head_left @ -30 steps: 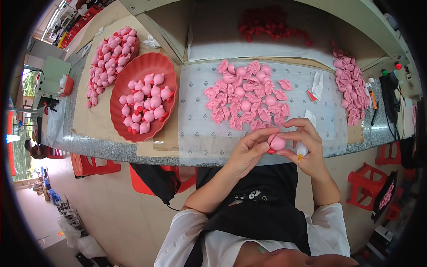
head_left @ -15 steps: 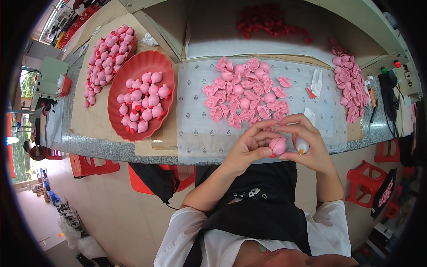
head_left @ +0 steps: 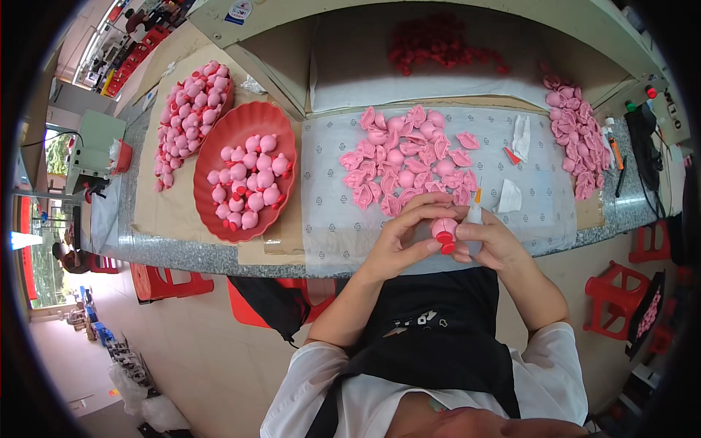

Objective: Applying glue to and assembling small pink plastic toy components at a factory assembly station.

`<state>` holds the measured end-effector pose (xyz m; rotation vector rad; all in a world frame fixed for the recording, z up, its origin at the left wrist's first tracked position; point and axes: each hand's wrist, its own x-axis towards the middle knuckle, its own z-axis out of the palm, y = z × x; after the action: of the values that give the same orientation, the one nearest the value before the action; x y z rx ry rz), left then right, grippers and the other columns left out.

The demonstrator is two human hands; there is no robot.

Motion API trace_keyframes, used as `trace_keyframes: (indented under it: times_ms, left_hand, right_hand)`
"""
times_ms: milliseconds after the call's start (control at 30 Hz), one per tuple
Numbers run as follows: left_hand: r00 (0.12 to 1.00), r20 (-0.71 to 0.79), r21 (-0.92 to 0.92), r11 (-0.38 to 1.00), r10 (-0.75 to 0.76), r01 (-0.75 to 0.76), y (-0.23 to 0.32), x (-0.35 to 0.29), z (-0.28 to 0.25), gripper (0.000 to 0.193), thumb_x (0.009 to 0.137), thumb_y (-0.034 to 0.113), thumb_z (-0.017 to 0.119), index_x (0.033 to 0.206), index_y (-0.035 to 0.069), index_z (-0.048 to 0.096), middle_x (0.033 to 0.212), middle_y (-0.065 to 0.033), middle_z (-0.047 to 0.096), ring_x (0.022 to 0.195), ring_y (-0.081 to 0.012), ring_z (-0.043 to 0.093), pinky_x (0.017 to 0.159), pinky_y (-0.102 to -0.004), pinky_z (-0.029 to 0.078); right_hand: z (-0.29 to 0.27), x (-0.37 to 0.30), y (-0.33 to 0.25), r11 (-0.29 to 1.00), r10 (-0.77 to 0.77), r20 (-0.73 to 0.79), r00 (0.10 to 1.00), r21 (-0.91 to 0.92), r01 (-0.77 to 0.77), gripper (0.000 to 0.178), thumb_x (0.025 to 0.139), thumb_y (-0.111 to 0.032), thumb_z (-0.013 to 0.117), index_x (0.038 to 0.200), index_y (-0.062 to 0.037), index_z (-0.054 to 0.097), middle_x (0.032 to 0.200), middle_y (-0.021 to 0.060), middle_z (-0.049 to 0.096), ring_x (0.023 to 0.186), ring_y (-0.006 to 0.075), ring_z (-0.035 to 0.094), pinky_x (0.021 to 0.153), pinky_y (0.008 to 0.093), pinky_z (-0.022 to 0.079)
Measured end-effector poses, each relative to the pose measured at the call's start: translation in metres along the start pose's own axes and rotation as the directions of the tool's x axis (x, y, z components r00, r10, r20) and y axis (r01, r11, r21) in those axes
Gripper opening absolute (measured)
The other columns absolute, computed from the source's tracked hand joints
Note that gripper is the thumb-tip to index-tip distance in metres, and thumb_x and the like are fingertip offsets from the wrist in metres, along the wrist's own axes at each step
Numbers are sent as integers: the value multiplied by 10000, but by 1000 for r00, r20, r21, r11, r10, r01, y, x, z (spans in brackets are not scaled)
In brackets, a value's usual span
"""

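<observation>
In my left hand (head_left: 394, 247), thumb and fingers close round a small pink ball-shaped figure (head_left: 442, 227) with a red part facing me. My right hand (head_left: 500, 244) grips a small whitish squeeze bottle (head_left: 475, 215) with an orange needle tip, which points up and away from me. The right thumb reaches the figure's side, and both hands are close together at the table's near edge. Just beyond them, a spread of loose pink moulded pieces (head_left: 409, 157), some cupped and some round, lies on white printed sheeting (head_left: 328, 197).
To the left, a red scalloped bowl (head_left: 208, 157) holds several pink figures with red parts. Behind it stands a heaped bowl of similar figures (head_left: 191, 106). More pink pieces (head_left: 577, 139) lie at right, near an orange pen-like tool (head_left: 617, 153). White paper scraps (head_left: 510, 197) rest beside the pile.
The bottle has swung from tip toward me to tip pointing away. The figure has turned so its red part faces me, and my right thumb has come to it. The view has shifted slightly.
</observation>
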<state>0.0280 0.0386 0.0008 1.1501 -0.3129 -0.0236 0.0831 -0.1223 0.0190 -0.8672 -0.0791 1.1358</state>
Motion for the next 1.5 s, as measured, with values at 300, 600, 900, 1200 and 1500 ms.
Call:
trace_keyframes:
  times_ms: [300, 600, 900, 1200, 1500]
  left_hand:
    - [999, -51, 71, 997, -1, 4, 5, -7, -2, 314, 648, 70, 558, 957, 32, 516, 1122, -113, 396, 1069, -215, 369, 898, -344, 277]
    - [1000, 11, -74, 997, 4, -3, 14, -13, 5, 358, 732, 129, 554, 1054, 16, 448, 1126, -111, 361, 1052, -206, 383, 899, -342, 299]
    - [964, -236, 89, 991, 122, -104, 14, -25, 25, 239, 758, 22, 520, 991, 4, 473, 992, -75, 456, 943, -153, 450, 833, -277, 348]
    - [964, -233, -45, 989, 126, -140, 10, -32, 27, 135, 763, -1, 501, 898, 5, 507, 935, -91, 475, 902, -165, 466, 790, -270, 367]
    - [949, -278, -46, 985, 149, -168, 8, -38, 29, 87, 782, 45, 495, 862, 12, 494, 951, -92, 465, 909, -155, 458, 798, -276, 362]
  right_hand:
    - [6, 5, 14, 986, 6, 52, 999, 166, -15, 317, 706, -155, 563, 954, 8, 453, 740, 64, 483, 489, 112, 425, 405, 231, 352]
    - [11, -3, 20, 977, -164, 21, 986, 143, 159, 299, 668, -149, 608, 890, 8, 485, 738, 64, 496, 535, 98, 455, 428, 214, 363]
    - [33, 0, 20, 366, -795, 116, 595, -691, 623, 349, 545, -4, 693, 831, -12, 494, 893, 126, 534, 838, 200, 514, 734, 286, 400]
    - [35, -4, 23, 165, -835, 248, 490, -738, 654, 313, 552, -76, 718, 774, -15, 506, 811, 133, 555, 744, 211, 544, 617, 271, 428]
    - [40, -3, 27, 14, -858, 308, 412, -787, 617, 335, 577, -204, 717, 749, -7, 508, 760, 137, 562, 697, 235, 554, 588, 284, 434]
